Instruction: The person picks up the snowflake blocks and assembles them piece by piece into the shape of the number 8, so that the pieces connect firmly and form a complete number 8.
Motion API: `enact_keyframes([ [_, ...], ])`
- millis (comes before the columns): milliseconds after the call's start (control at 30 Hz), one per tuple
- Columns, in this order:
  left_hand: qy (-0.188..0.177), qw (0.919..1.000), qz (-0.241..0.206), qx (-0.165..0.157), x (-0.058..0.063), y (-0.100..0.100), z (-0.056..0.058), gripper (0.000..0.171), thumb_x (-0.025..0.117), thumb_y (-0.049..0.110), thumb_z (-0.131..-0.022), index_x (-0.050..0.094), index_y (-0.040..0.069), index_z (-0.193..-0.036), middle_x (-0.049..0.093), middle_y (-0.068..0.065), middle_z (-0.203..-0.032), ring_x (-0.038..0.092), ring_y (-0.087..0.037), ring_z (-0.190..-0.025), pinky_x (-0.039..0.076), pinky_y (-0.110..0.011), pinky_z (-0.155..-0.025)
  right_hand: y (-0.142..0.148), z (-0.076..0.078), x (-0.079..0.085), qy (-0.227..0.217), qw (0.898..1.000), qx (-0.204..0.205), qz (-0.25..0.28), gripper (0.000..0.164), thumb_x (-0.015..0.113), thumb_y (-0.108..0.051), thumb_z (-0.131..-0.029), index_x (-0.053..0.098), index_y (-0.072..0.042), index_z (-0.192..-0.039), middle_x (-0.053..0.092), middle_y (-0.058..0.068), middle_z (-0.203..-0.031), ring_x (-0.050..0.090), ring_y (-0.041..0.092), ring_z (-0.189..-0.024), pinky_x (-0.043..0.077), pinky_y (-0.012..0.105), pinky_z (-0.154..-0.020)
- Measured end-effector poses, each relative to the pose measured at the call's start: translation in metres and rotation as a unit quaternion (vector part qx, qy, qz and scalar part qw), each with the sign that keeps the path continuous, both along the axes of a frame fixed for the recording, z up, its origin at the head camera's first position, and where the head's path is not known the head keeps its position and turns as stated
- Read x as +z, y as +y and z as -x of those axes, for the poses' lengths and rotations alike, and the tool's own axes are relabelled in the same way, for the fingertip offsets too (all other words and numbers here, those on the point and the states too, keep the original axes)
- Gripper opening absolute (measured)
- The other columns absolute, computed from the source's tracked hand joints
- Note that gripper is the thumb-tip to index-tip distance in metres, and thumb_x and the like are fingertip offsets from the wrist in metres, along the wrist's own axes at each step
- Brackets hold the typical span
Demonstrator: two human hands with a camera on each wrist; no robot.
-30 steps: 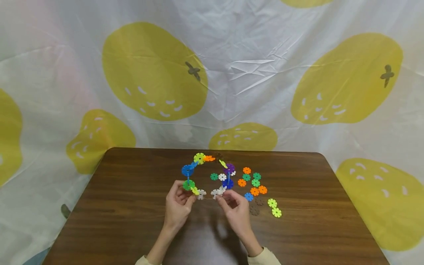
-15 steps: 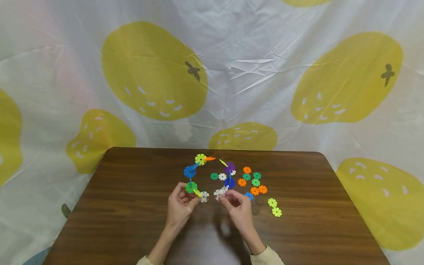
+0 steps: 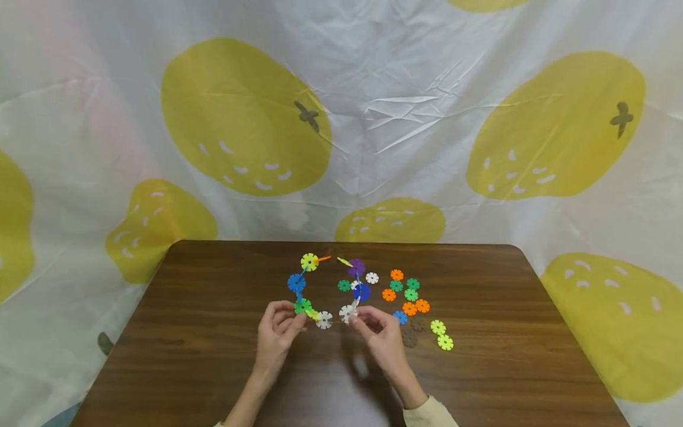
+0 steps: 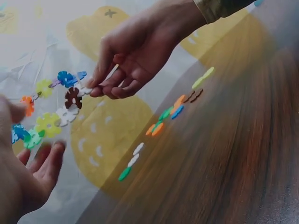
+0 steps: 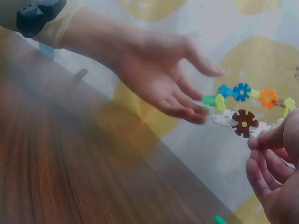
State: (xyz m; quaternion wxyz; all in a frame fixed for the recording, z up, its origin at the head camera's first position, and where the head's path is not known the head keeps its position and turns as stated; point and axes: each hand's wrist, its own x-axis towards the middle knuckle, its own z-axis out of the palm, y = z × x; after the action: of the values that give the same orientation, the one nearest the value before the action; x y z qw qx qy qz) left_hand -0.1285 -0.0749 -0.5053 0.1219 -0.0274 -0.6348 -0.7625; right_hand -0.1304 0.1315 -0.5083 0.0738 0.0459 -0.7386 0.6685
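A ring of notched plastic discs (image 3: 361, 292), slotted together in many colors, is held up above the table. My right hand (image 3: 381, 338) pinches a white disc (image 3: 348, 313) at its near right side between thumb and fingertips. A brown disc (image 5: 245, 123) links white discs along the near side, clearest in the right wrist view. By the green disc (image 3: 302, 306) and yellow disc (image 4: 48, 124) on the left is my left hand (image 3: 277, 332). Its thumb and fingers are spread apart in both wrist views, somewhat blurred; whether a fingertip touches the ring is unclear.
Loose notched discs lie flat on the wooden table (image 3: 507, 332) to the right, including orange discs (image 3: 409, 308), yellow discs (image 3: 438, 327) and brown discs (image 3: 409, 338). A green disc (image 3: 344, 285) lies behind the ring. A fruit-patterned curtain (image 3: 373, 148) hangs beyond the far edge.
The ring has shifted slightly left. My left hand has moved left and its fingers have loosened from the ring's left side. My right hand keeps its pinch.
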Motion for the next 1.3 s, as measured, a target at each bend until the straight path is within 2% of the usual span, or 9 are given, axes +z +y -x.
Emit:
enact_keyframes([
  [167, 0.122, 0.9854, 0.041, 0.111, 0.009, 0.000, 0.000, 0.024, 0.064, -0.009, -0.092, 0.049, -0.017, -0.108, 0.058, -0.013, -0.096, 0.061, -0.006, -0.085, 0.052, -0.013, -0.074, 0.000, 0.001, -0.004, -0.003, 1.000, 0.027, -0.005, 0.008, 0.073, -0.005, -0.090, 0.075, 0.001, -0.096, 0.073, 0.023, -0.088, 0.066, 0.011, -0.073, 0.054, 0.021, -0.070],
  [233, 0.173, 0.9741, 0.102, 0.104, 0.014, 0.002, 0.001, 0.018, 0.065, -0.011, -0.090, 0.056, -0.014, -0.105, 0.061, -0.018, -0.095, 0.062, -0.008, -0.086, 0.054, -0.014, -0.074, -0.001, 0.001, -0.005, -0.005, 0.999, 0.037, -0.005, 0.009, 0.073, -0.004, -0.090, 0.075, 0.001, -0.097, 0.074, 0.023, -0.089, 0.066, 0.010, -0.073, 0.055, 0.022, -0.072],
  [300, 0.190, 0.9653, 0.168, 0.063, 0.018, 0.006, 0.001, 0.016, 0.067, -0.012, -0.088, 0.063, -0.008, -0.103, 0.066, -0.019, -0.095, 0.065, -0.011, -0.084, 0.056, -0.017, -0.074, -0.003, 0.001, -0.007, -0.008, 0.999, 0.044, -0.004, 0.010, 0.073, -0.005, -0.091, 0.075, 0.001, -0.098, 0.074, 0.022, -0.090, 0.066, 0.013, -0.074, 0.055, 0.022, -0.072],
  [433, 0.140, 0.9478, 0.286, -0.012, 0.022, 0.016, 0.003, 0.018, 0.071, -0.007, -0.087, 0.071, 0.002, -0.102, 0.073, -0.012, -0.097, 0.070, -0.015, -0.083, 0.059, -0.022, -0.077, -0.006, 0.000, -0.010, -0.016, 0.998, 0.063, -0.013, 0.012, 0.071, -0.008, -0.093, 0.075, 0.001, -0.100, 0.074, 0.021, -0.092, 0.066, 0.014, -0.077, 0.055, 0.022, -0.073],
  [567, 0.078, 0.9370, 0.338, -0.037, 0.021, 0.024, 0.002, 0.014, 0.073, -0.003, -0.087, 0.073, 0.004, -0.099, 0.074, -0.007, -0.093, 0.070, -0.014, -0.080, 0.060, -0.023, -0.074, -0.009, 0.000, -0.015, -0.018, 0.995, 0.093, -0.018, 0.016, 0.070, -0.009, -0.094, 0.074, 0.004, -0.104, 0.073, 0.023, -0.095, 0.066, 0.012, -0.079, 0.055, 0.022, -0.075],
  [767, 0.059, 0.9299, 0.361, -0.035, 0.020, 0.031, 0.001, 0.010, 0.074, 0.000, -0.086, 0.073, 0.006, -0.094, 0.071, -0.003, -0.084, 0.066, -0.009, -0.074, 0.057, -0.020, -0.068, -0.011, -0.002, -0.021, -0.018, 0.995, 0.097, -0.007, 0.017, 0.069, -0.008, -0.095, 0.073, 0.005, -0.105, 0.072, 0.026, -0.095, 0.067, 0.013, -0.078, 0.055, 0.021, -0.073],
  [1000, 0.068, 0.9196, 0.387, 0.009, 0.020, 0.040, -0.001, 0.010, 0.073, -0.005, -0.084, 0.071, 0.003, -0.089, 0.070, -0.005, -0.079, 0.065, -0.012, -0.068, 0.056, -0.021, -0.063, -0.016, -0.002, -0.024, -0.036, 0.996, 0.080, 0.029, 0.018, 0.069, -0.007, -0.094, 0.073, 0.005, -0.107, 0.072, 0.028, -0.099, 0.066, 0.010, -0.077, 0.056, 0.023, -0.072],
  [1100, 0.090, 0.9017, 0.421, 0.040, 0.020, 0.045, -0.003, 0.010, 0.073, -0.006, -0.082, 0.071, 0.002, -0.087, 0.069, -0.007, -0.078, 0.067, -0.016, -0.069, 0.057, -0.026, -0.063, -0.019, -0.002, -0.026, -0.054, 0.995, 0.072, 0.054, 0.018, 0.069, -0.006, -0.094, 0.072, 0.007, -0.107, 0.074, 0.024, -0.097, 0.066, 0.009, -0.075, 0.057, 0.022, -0.071],
  [1300, 0.158, 0.8496, 0.495, 0.092, 0.014, 0.055, -0.006, 0.012, 0.075, -0.008, -0.079, 0.069, 0.001, -0.085, 0.065, -0.009, -0.078, 0.066, -0.024, -0.072, 0.056, -0.036, -0.066, -0.021, -0.001, -0.030, -0.085, 0.991, 0.053, 0.088, 0.017, 0.069, -0.001, -0.093, 0.070, 0.010, -0.106, 0.075, 0.006, -0.088, 0.065, 0.008, -0.070, 0.057, 0.021, -0.069],
])
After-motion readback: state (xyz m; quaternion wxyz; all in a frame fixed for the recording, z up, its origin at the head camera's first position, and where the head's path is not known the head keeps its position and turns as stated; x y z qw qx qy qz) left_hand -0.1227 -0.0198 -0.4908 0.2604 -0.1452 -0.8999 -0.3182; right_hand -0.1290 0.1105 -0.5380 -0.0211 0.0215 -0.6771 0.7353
